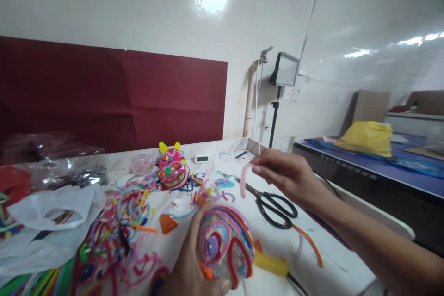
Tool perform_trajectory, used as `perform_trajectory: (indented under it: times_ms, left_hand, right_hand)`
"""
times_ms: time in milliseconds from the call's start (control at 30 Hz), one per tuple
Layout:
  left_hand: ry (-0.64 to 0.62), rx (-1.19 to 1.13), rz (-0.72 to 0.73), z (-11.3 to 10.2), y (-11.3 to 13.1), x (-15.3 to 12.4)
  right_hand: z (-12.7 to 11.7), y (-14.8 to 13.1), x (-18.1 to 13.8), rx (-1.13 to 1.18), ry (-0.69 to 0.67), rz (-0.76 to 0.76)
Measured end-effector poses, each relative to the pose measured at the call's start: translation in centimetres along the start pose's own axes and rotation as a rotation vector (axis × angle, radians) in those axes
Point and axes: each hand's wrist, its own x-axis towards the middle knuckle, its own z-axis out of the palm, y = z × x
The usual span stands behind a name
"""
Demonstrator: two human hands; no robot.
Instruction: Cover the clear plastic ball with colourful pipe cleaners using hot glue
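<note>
My left hand [189,263] is wrapped round a ball-shaped craft head [225,243] covered in curled pipe cleaners of many colours, held low in front of me. Above and to its right, my right hand [289,173] pinches a short bent pink pipe cleaner [244,178] by its top end. Black scissors [275,206] lie on the white table [343,266] just below that hand. A finished pink craft head [172,169] with yellow ears stands further back.
Loose pipe cleaner scraps [121,226] litter the left of the table beside plastic bags [48,212]. A yellow glue gun [270,263] lies right of the held ball, and an orange pipe cleaner [310,243] beyond it. A lamp on a stand [282,71] rises at the back.
</note>
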Motion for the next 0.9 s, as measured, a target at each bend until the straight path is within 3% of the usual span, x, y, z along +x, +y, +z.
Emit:
perform_trajectory:
  times_ms: [67,133,233,333,400,533,567,700,900]
  left_hand:
    - [0.041,0.09,0.039,0.3,0.5,-0.1]
    - [0.165,0.095,0.092,1.1,1.0,-0.3]
    - [0.407,-0.05,0.121,2.8,1.4,-0.4]
    - [0.504,-0.189,0.115,3.6,1.2,-0.3]
    - [0.5,-0.229,0.117,3.2,0.9,-0.2]
    - [0.295,-0.116,0.123,1.5,0.5,0.4]
    - [0.292,-0.097,0.143,1.2,0.4,0.5]
    - [0.422,-0.21,0.206,1.4,0.4,0.8]
    - [0.276,-0.565,0.111,1.7,-0.4,1.0]
  right_hand:
    - [-0.3,0.3,-1.2,-0.098,0.002,0.003]
    - [-0.2,0.4,-2.1,-0.165,-0.028,0.02]
    - [0.4,0.6,-2.9,-0.237,-0.063,0.055]
    - [0.9,0.5,-3.8,-0.259,-0.091,0.076]
    - [1.2,0.4,-4.5,-0.255,-0.114,0.079]
    - [1.5,0.2,-5.6,-0.242,-0.102,0.065]
    - [1.6,0.2,-5.9,-0.237,-0.086,0.07]
    - [1.6,0.5,-6.8,-0.207,-0.006,0.136]
    - [1.7,0.9,-7.8,-0.11,-0.029,0.319]
